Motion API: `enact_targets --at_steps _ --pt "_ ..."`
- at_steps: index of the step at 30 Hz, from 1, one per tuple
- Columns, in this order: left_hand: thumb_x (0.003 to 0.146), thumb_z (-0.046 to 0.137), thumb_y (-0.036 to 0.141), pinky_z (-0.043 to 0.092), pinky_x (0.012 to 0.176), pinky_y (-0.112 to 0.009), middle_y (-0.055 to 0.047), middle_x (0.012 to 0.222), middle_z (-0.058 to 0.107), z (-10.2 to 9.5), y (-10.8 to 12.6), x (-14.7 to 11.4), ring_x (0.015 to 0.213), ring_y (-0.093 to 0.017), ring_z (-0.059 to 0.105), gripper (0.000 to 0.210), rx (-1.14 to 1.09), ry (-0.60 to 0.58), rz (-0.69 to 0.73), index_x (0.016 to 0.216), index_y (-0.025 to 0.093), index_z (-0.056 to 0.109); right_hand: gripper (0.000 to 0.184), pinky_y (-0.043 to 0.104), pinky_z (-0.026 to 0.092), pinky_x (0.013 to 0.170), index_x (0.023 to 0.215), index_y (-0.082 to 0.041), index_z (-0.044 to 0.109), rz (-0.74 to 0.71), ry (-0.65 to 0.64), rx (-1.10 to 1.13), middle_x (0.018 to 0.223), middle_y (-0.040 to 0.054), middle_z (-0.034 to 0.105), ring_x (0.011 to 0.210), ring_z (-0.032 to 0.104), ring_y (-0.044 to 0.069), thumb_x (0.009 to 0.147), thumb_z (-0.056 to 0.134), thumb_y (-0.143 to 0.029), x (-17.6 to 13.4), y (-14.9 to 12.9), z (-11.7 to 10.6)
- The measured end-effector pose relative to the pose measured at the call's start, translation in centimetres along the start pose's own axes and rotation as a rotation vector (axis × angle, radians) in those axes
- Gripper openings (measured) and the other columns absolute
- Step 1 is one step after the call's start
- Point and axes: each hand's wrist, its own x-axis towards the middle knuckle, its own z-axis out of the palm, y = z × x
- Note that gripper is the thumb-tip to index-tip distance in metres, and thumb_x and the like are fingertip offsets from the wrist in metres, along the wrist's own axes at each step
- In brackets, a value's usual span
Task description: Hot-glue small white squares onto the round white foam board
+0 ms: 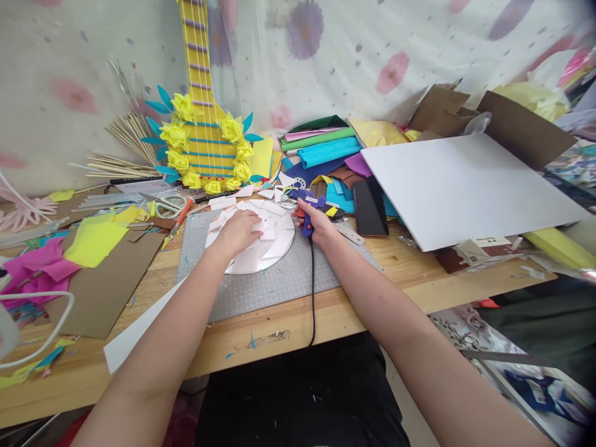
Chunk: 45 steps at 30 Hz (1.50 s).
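White disc (278, 246) on grey mat (270, 298), mid-surface (335, 315). Left hand (239, 232) over it, fingers curled; can't tell if pinching. Right hand (320, 223) wraps blue glue gun (315, 202). Disc probably light, stiffish, dents easily; hold by rim.

A strip of grey gridded cutting mat (265, 295) lay open before a round white layered disc (275, 241), crossed by the thin black cord (313, 298) of a blue glue gun (307, 225). A flat black phone (370, 208) and a large white rectangular board (470, 186) blocked the right; a yellow flower-trimmed guitar (210, 149) stood behind.
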Motion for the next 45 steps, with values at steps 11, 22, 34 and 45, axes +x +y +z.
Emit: enact_targets --at_steps 11,22,34,45 --pt "0.082 0.054 0.028 0.037 0.108 -0.045 -0.009 0.115 0.066 -1.2 0.2 0.4 0.115 -0.027 0.057 0.023 -0.167 0.103 0.005 0.094 0.023 0.074 0.033 0.017 0.040 0.041 0.065 -0.018 0.055 -0.003 -0.006 0.019 0.057 -0.0017 0.062 0.040 0.042 0.003 0.074 0.076 -0.041 0.4 0.2 -0.2" --pt "0.086 0.042 0.024 0.024 0.117 -0.041 -0.007 0.139 0.056 0.3 -1.0 0.3 0.136 -0.019 0.044 0.041 -0.079 -0.176 0.113 0.119 0.022 0.065 0.033 0.017 0.040 0.041 0.064 -0.018 0.055 0.020 0.003 0.014 0.055 -0.0024 0.061 0.039 0.041 0.003 0.074 0.076 -0.040 -0.1 -0.2 0.1" --pt "0.086 0.042 0.023 0.028 0.116 -0.041 -0.009 0.141 0.054 0.5 -0.8 -0.3 0.136 -0.020 0.044 0.042 -0.058 -0.156 0.104 0.122 0.020 0.064 0.031 0.017 0.039 0.042 0.063 -0.016 0.056 0.029 -0.004 0.035 0.055 -0.0009 0.061 0.039 0.040 0.003 0.078 0.073 -0.036 0.0 -0.1 0.1" --pt "0.089 0.037 0.024 0.026 0.117 -0.041 -0.011 0.144 0.050 0.9 -1.1 -0.6 0.138 -0.019 0.041 0.046 0.006 -0.143 0.155 0.129 0.018 0.060 0.033 0.017 0.040 0.041 0.063 -0.018 0.055 0.012 -0.007 0.020 0.055 -0.0012 0.062 0.039 0.041 0.003 0.075 0.076 -0.040 0.4 0.1 0.0"
